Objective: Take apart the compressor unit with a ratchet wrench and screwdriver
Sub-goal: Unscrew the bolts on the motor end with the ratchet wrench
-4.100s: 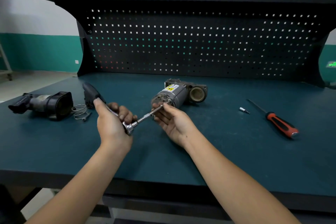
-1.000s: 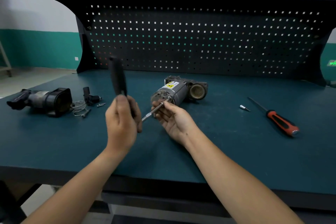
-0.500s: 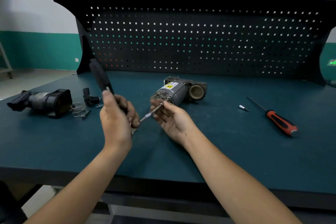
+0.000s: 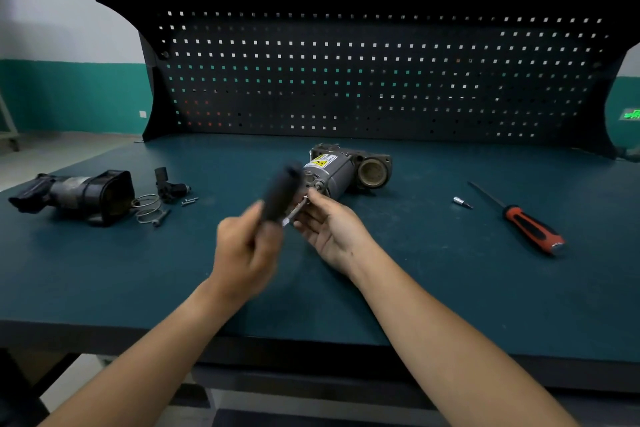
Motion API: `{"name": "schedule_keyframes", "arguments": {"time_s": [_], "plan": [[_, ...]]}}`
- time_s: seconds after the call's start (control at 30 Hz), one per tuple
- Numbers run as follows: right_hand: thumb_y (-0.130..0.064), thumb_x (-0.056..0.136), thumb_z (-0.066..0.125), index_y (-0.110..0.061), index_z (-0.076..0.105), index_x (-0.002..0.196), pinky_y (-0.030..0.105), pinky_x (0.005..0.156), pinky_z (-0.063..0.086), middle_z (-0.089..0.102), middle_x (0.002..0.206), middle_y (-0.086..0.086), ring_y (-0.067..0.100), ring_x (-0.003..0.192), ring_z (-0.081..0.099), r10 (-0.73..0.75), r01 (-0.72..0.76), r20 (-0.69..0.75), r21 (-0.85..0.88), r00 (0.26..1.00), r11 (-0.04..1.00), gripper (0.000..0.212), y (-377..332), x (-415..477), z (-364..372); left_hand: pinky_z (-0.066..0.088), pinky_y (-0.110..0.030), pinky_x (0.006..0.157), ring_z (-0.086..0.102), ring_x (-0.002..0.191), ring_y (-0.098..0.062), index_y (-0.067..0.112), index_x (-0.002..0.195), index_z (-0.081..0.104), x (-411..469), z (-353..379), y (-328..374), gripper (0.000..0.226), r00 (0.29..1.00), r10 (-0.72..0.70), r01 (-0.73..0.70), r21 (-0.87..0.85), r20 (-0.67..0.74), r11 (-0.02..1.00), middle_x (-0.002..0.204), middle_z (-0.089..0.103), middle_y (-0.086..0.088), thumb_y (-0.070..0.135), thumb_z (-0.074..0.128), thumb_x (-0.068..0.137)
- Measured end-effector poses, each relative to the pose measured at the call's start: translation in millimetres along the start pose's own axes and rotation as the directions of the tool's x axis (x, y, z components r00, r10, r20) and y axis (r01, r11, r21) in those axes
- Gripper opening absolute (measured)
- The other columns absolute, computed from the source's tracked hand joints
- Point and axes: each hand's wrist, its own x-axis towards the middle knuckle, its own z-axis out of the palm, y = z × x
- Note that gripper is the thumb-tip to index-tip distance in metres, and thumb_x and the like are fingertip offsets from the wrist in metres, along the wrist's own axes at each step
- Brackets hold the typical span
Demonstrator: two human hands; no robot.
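The left hand [image 4: 244, 246] grips the wrench [image 4: 280, 196] handle; the right hand [image 4: 329, 225] pinches its shaft at the compressor [image 4: 332, 168] — keep it square, swings short.

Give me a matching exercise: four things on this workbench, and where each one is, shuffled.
Things: 1 black-handled ratchet wrench; 2 red-and-black-handled screwdriver; 3 small silver socket bit; 4 coiled silver wire spring.
Places: A beside the black housing, far left; B farthest right on the teal bench; C raised at the grey compressor motor; D just left of the screwdriver.
Pairs: 1-C, 2-B, 3-D, 4-A.
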Motion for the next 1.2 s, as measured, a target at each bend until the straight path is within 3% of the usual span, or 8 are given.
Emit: {"name": "schedule_keyframes", "arguments": {"time_s": [0.13, 0.3, 0.5, 0.63, 0.77, 0.97, 1.1, 1.2], "plan": [[-0.015, 0.096, 0.044, -0.011, 0.06, 0.091, 0.017, 0.055, 0.049, 0.072, 0.072, -0.004, 0.008, 0.068, 0.065, 0.041, -0.042, 0.015, 0.04, 0.999, 0.998, 0.017, -4, -1, 0, 0.025, -0.015, 0.035, 0.029, 0.028, -0.01, 0.016, 0.059, 0.032, 18, 4, 10, 0.046, 0.744, -0.639, 0.454, -0.553, -0.196, 0.699, 0.035, 0.031, 0.006, 0.048, 0.03, 0.091], [-0.01, 0.096, 0.045, -0.008, 0.06, 0.085, 0.016, 0.054, 0.052, 0.071, 0.065, -0.001, 0.007, 0.058, 0.067, -0.004, 0.003, 0.012, 0.042, 1.0, 0.999, 0.018, -3, 0, 0, 0.027, -0.017, 0.039, 0.026, 0.032, -0.012, 0.018, 0.06, 0.03, 29, 4, 8, 0.048, 0.497, -0.85, 0.478, -0.762, -0.176, 0.437, 0.037, 0.025, 0.006, 0.047, 0.026, 0.098], [-0.008, 0.092, 0.053, -0.008, 0.061, 0.077, 0.016, 0.05, 0.051, 0.07, 0.06, -0.001, 0.007, 0.054, 0.065, -0.071, 0.068, -0.053, -0.057, 0.996, 0.996, 0.017, -2, 1, -1, 0.027, -0.018, 0.035, 0.033, 0.033, -0.005, 0.024, 0.058, 0.039, 5, 5, 7, 0.036, 0.965, -0.244, 0.204, -0.311, -0.094, 0.928, 0.037, 0.036, 0.011, 0.039, 0.029, 0.089], [-0.01, 0.091, 0.054, -0.009, 0.06, 0.078, 0.021, 0.059, 0.05, 0.069, 0.059, -0.001, 0.013, 0.062, 0.063, -0.061, 0.058, -0.062, -0.049, 0.996, 0.997, 0.015, 0, 3, 0, 0.023, -0.027, 0.042, 0.03, 0.046, -0.017, 0.019, 0.071, 0.033, 5, -5, -12, 0.037, 0.9, 0.332, -0.362, 0.061, 0.284, 0.93, 0.043, 0.037, -0.006, 0.037, 0.023, 0.101], [-0.015, 0.094, 0.051, -0.011, 0.06, 0.08, 0.017, 0.053, 0.05, 0.07, 0.061, -0.001, 0.007, 0.055, 0.065, -0.029, 0.028, -0.029, -0.032, 0.999, 0.999, 0.017, -2, -1, 1, 0.027, -0.019, 0.037, 0.033, 0.035, -0.003, 0.027, 0.062, 0.047, 1, 8, 9, 0.047, 0.974, -0.213, 0.188, -0.252, -0.072, 0.949, 0.044, 0.042, 0.008, 0.059, 0.031, 0.092], [-0.011, 0.098, 0.041, -0.006, 0.058, 0.087, 0.016, 0.056, 0.052, 0.071, 0.066, -0.001, 0.008, 0.059, 0.068, -0.001, 0.0, 0.053, 0.026, 0.999, 1.0, 0.022, -3, -2, 2, 0.024, -0.014, 0.037, 0.03, 0.03, -0.012, 0.019, 0.059, 0.035, 21, 8, 7, 0.05, 0.589, -0.776, 0.429, -0.728, -0.223, 0.535, 0.037, 0.027, 0.007, 0.048, 0.023, 0.099], [-0.011, 0.095, 0.047, -0.008, 0.06, 0.077, 0.015, 0.054, 0.052, 0.07, 0.062, -0.002, 0.007, 0.057, 0.067, -0.017, 0.017, 0.015, -0.024, 1.0, 1.0, 0.023, -1, -1, 2, 0.024, -0.014, 0.036, 0.028, 0.028, -0.011, 0.018, 0.06, 0.035, 8, 12, 6, 0.045, 0.755, -0.62, 0.379, -0.629, -0.214, 0.679, 0.035, 0.03, 0.01, 0.044, 0.025, 0.095], [-0.013, 0.091, 0.055, -0.01, 0.061, 0.077, 0.018, 0.058, 0.052, 0.07, 0.061, -0.001, 0.008, 0.058, 0.067, -0.012, 0.011, -0.017, -0.048, 1.0, 0.999, 0.016, 0, 0, -1, 0.025, -0.021, 0.036, 0.031, 0.036, -0.01, 0.023, 0.064, 0.041, -3, 1, -3, 0.036, 0.998, -0.009, 0.018, -0.15, 0.06, 0.989, 0.04, 0.039, 0.008, 0.038, 0.029, 0.094]]}}
